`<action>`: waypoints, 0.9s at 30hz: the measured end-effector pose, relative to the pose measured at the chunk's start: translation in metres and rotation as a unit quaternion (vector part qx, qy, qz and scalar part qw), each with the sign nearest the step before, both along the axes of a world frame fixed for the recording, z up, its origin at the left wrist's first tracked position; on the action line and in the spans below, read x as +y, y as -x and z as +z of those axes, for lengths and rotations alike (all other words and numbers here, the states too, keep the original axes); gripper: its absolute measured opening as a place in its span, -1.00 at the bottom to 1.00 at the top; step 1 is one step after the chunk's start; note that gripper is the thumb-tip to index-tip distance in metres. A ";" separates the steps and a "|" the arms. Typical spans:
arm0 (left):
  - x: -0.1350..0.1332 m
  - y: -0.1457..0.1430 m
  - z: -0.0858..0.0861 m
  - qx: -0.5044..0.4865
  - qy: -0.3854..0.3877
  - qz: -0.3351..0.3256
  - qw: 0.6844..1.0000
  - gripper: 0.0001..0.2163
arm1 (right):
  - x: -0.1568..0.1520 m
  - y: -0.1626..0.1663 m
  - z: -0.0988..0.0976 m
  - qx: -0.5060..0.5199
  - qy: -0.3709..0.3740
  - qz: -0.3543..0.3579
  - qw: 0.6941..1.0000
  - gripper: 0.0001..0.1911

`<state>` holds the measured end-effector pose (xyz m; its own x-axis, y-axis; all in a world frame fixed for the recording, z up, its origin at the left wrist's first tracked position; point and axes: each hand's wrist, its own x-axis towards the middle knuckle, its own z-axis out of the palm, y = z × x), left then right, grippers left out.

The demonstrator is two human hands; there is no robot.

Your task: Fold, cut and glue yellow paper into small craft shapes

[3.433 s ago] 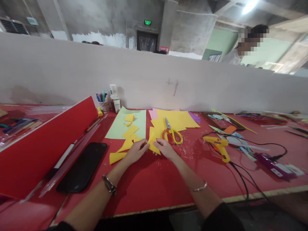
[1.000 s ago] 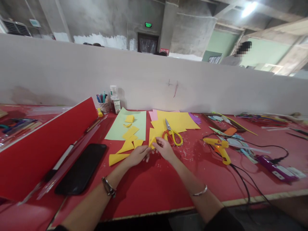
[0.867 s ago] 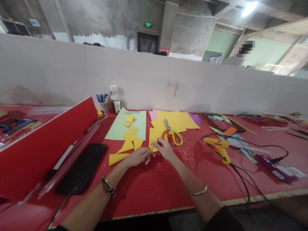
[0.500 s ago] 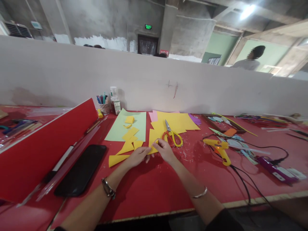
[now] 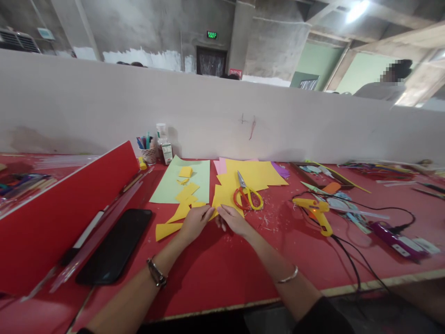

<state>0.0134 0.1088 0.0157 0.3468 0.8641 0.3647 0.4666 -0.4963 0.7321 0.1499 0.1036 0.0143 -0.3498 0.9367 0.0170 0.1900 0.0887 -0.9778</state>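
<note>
My left hand (image 5: 193,221) and my right hand (image 5: 232,219) meet over the near corner of a yellow paper piece (image 5: 224,199) on the red table (image 5: 222,269). Both sets of fingers are curled onto that corner and pinch it. Yellow and red scissors (image 5: 247,196) lie just beyond my right hand. Several yellow offcuts (image 5: 174,222) lie left of my left hand, partly on a pale green sheet (image 5: 170,183).
A black phone (image 5: 114,246) and a red board (image 5: 66,208) lie at the left. A yellow glue gun (image 5: 316,211) with black cables sits at the right. A pen cup (image 5: 149,150) and small bottle stand by the white partition (image 5: 222,116). A person stands beyond it.
My right hand had lifted the paper's corner up; now both hands lie lower, pressing that corner toward the table. The person behind the partition has moved right.
</note>
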 end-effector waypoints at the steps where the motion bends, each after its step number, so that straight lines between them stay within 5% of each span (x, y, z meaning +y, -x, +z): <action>1: 0.000 0.000 0.000 -0.003 0.000 -0.002 1.000 -0.70 | 0.000 0.000 0.001 0.001 0.000 -0.002 1.000 -0.59; 8: -0.002 0.002 0.003 -0.026 0.045 -0.048 0.997 -0.67 | 0.001 -0.002 0.005 -0.006 -0.018 0.005 1.000 -0.57; 15: 0.002 0.004 0.003 -0.112 0.077 -0.025 0.990 -0.76 | -0.003 -0.003 0.007 -0.064 -0.038 0.046 0.996 -0.63; 27: 0.003 0.001 0.002 -0.257 0.197 -0.023 0.946 -0.77 | 0.004 -0.005 -0.001 -0.062 -0.086 -0.036 0.994 -0.53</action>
